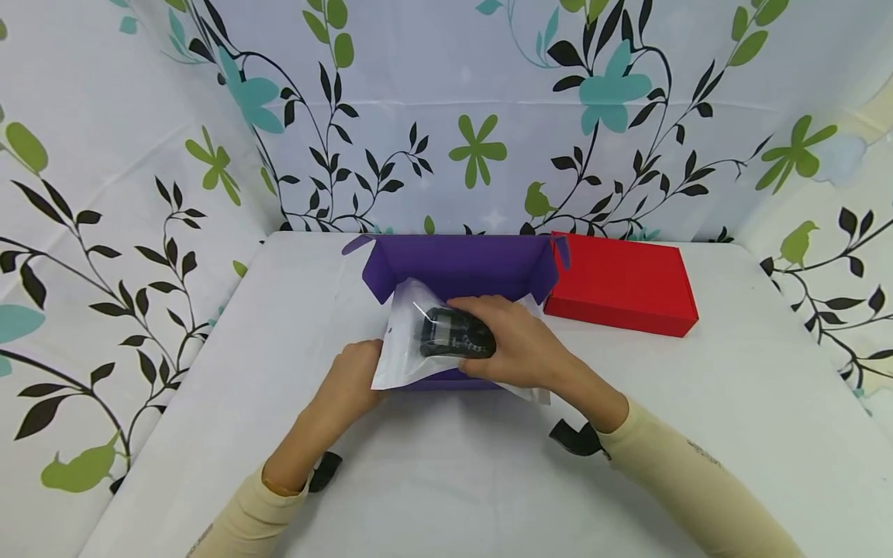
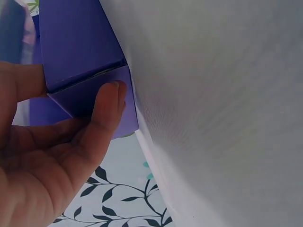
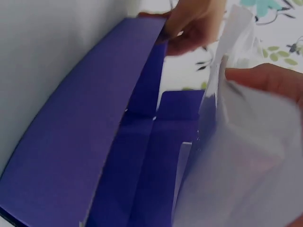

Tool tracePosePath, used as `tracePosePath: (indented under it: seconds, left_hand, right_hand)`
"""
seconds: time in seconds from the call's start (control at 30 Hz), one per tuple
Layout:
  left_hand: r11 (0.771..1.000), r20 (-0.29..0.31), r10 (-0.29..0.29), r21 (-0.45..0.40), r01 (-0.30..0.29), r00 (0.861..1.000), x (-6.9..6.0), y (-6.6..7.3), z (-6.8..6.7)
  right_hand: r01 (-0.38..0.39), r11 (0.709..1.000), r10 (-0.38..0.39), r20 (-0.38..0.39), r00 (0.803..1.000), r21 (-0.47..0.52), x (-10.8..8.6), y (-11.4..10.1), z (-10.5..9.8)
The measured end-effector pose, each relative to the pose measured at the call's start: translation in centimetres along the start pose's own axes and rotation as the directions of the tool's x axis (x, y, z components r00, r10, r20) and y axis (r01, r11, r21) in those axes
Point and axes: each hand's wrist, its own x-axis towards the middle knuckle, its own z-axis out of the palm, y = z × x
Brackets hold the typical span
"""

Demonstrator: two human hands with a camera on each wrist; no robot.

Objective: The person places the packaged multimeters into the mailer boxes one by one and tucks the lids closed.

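An open purple cardboard box (image 1: 460,260) stands on the white table, its lid raised at the back. My left hand (image 1: 352,380) grips the box's near left corner; the left wrist view has thumb and fingers around the box wall (image 2: 80,47). Over the box, my right hand (image 1: 519,341) holds a white and clear plastic pouch (image 1: 401,349). Through its clear side shows a dark, rounded item (image 1: 456,333) with small pale print, its kind unclear. In the right wrist view the pouch (image 3: 246,142) is beside the box's open inside (image 3: 151,165).
A closed red box (image 1: 621,283) lies at the back right, touching or close to the purple box's right flap. Black straps (image 1: 577,438) hang at both wrists. A leaf-patterned cloth (image 1: 474,147) rises behind the table and at both sides.
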Motion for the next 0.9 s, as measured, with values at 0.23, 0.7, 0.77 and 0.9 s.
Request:
tracePosePath:
  seconds: [0.23, 0.7, 0.77, 0.9]
  left_hand:
    - [0.997, 0.044, -0.074, -0.011, 0.074, 0.996, -0.2, 0.3, 0.3]
    - [0.991, 0.306, -0.059, -0.098, 0.093, 0.950, -0.4, -0.6, -5.8]
    - [0.988, 0.228, -0.087, -0.105, 0.113, 0.970, 0.2, -0.6, -6.3]
    - [0.977, 0.062, -0.114, -0.172, 0.123, 0.992, 1.4, -0.4, -6.5]
  right_hand:
    - [0.015, 0.999, -0.014, 0.010, 1.000, -0.032, 1.7, 1.8, 0.8]
    - [0.018, 0.997, -0.011, 0.093, 0.996, -0.069, 3.2, 5.3, 3.2]
    - [0.025, 0.997, -0.017, 0.104, 0.994, -0.077, 3.2, 5.6, 3.7]
    - [0.016, 0.993, 0.002, 0.147, 0.989, -0.117, 3.1, 5.8, 4.4]
